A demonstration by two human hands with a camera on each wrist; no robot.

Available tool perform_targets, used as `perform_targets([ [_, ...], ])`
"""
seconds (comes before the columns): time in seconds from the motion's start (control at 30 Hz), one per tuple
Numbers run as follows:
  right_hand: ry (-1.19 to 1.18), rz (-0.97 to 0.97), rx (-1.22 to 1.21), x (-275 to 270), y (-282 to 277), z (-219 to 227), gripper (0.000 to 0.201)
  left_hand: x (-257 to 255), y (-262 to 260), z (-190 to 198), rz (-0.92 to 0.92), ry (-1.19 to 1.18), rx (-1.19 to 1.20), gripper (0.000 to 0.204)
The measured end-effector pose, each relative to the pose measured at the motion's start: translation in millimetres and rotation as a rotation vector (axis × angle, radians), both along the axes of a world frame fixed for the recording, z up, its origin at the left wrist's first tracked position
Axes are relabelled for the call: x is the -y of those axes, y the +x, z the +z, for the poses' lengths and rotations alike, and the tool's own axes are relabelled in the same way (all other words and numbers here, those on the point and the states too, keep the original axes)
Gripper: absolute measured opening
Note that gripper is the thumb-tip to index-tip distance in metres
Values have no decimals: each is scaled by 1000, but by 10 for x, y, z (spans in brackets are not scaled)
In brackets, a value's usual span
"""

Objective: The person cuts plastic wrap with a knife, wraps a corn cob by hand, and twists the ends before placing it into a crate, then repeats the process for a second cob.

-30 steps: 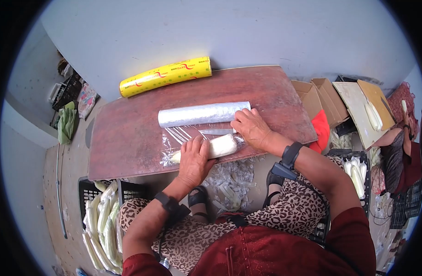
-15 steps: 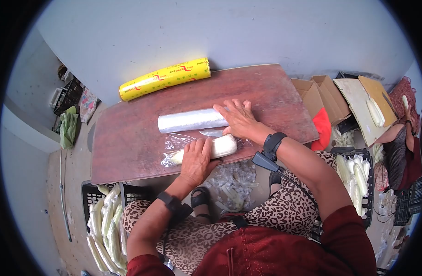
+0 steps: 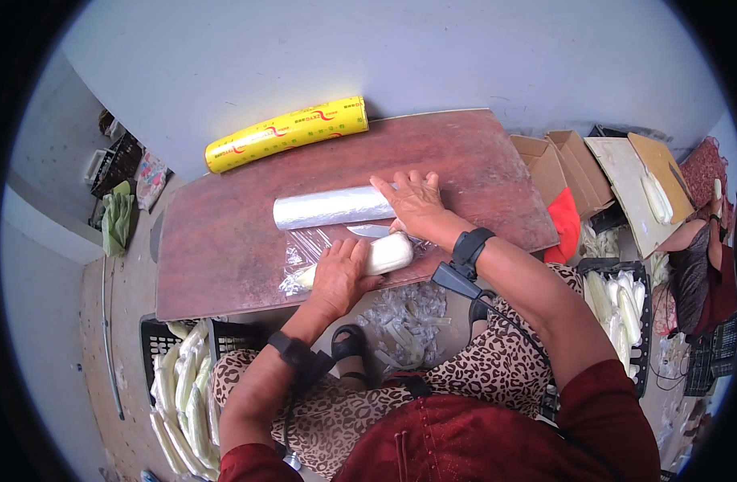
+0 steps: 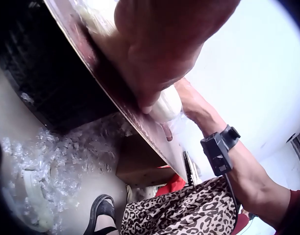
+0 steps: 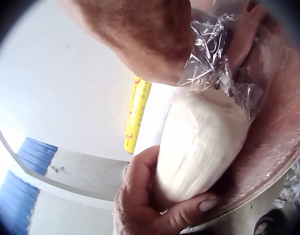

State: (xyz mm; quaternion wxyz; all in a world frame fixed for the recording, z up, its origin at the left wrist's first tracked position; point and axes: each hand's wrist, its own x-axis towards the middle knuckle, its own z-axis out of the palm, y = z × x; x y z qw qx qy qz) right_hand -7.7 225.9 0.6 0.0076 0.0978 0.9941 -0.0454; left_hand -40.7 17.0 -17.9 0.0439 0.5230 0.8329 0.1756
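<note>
A pale, husk-covered vegetable (image 3: 389, 254) lies on clear film near the table's front edge. My left hand (image 3: 339, 277) grips it around the middle, and in the right wrist view the left thumb and fingers (image 5: 135, 196) wrap the vegetable (image 5: 201, 142). My right hand (image 3: 416, 205) rests with spread fingers on the right end of the film roll (image 3: 328, 209). Part of a knife blade (image 3: 368, 230) shows between roll and vegetable, its handle hidden. Crumpled film (image 5: 209, 54) hangs by the vegetable's end, below the right hand (image 5: 145, 39).
A yellow printed roll (image 3: 288, 134) lies at the table's (image 3: 216, 241) back edge against the wall. Crates of wrapped vegetables stand at left (image 3: 183, 386) and right (image 3: 624, 313). Film scraps (image 3: 408, 321) litter the floor. Cardboard boxes (image 3: 577, 173) and another person (image 3: 694, 273) are at right.
My right hand has moved from the roll's right end and film edge up and left onto the roll, its fingers now spread. The left hand keeps its grip on the vegetable.
</note>
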Motion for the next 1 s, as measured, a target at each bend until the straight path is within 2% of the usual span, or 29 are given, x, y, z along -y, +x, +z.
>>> perform_targets([
  [0.13,-5,-3,6,5,-8,42,91,-13,-70,47,-21,-15,87,66],
  [0.23,12,-2,5,-2,-15,42,90,27,-84,93,-81,-46,104,57],
  [0.43,30,-18,61,5,-60,57,94,148,-79,78,-128,-77,244,59],
  [0.63,2,-4,51,-9,-48,38,101,157,32,63,-111,-38,-40,73],
  [0.73,-2,-5,53,-6,-43,42,100,184,9,3,-107,36,-2,71],
  [1.0,-1,5,53,-14,-52,27,100,235,-25,59,-100,-43,150,61],
])
